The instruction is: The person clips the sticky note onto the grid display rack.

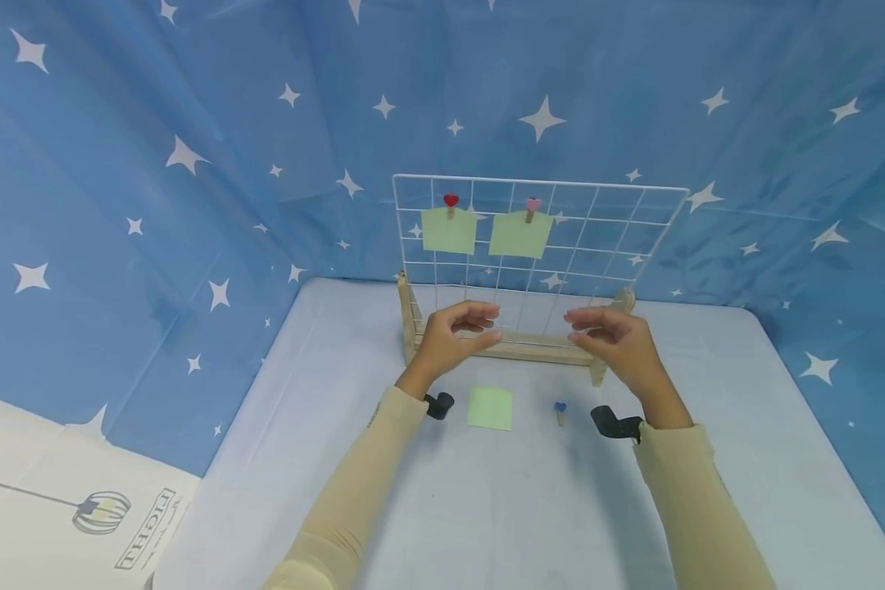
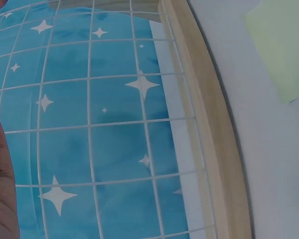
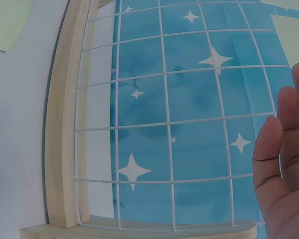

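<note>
Both hands hover before a white wire grid set in a wooden stand. The left hand, fingers loosely bent, holds nothing. Facing it, the right hand is also loosely bent and has nothing in it; its fingers show at the right wrist view's edge. Two pale green paper notes hang on the grid: one note under a red heart clothespin, another note under a pink heart clothespin. A third green note lies on the table beside a blue heart clothespin.
The table has a pale cloth. A blue curtain with white stars surrounds its back and sides. At lower left is a white surface printed with a lamp drawing. Each wrist carries a black camera mount.
</note>
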{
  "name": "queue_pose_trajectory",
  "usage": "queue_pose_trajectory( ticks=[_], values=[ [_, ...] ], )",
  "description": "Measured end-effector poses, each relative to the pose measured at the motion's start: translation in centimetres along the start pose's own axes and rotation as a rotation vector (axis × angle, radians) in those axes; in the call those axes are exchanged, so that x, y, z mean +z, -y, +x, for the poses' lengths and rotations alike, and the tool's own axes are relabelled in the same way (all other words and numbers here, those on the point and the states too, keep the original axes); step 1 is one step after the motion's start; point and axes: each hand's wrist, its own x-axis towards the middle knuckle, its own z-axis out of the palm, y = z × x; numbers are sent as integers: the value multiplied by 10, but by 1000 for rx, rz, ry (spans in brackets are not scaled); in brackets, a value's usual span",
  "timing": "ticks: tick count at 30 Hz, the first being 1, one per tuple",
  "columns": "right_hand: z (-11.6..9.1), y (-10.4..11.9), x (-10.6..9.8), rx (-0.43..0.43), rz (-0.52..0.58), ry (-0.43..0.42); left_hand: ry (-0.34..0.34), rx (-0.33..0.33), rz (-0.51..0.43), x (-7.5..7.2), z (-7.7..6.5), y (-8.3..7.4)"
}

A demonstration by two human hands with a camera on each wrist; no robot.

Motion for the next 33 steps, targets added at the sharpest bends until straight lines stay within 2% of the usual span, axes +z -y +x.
queue_pose_trajectory(
  ticks=[11, 16, 24, 33],
  values=[
    [-9, -10, 6, 53, 19, -6, 0, -78, -13, 7, -11, 11],
    [-12, -13, 9, 67, 39, -10, 4, -81, 5, 9, -16, 16],
    [-21, -23, 11, 109, 10, -6, -29, -85, 9, 11, -29, 29],
    [-30, -32, 13, 116, 25, -17, -43, -153, 1, 14, -41, 35]
  ],
)
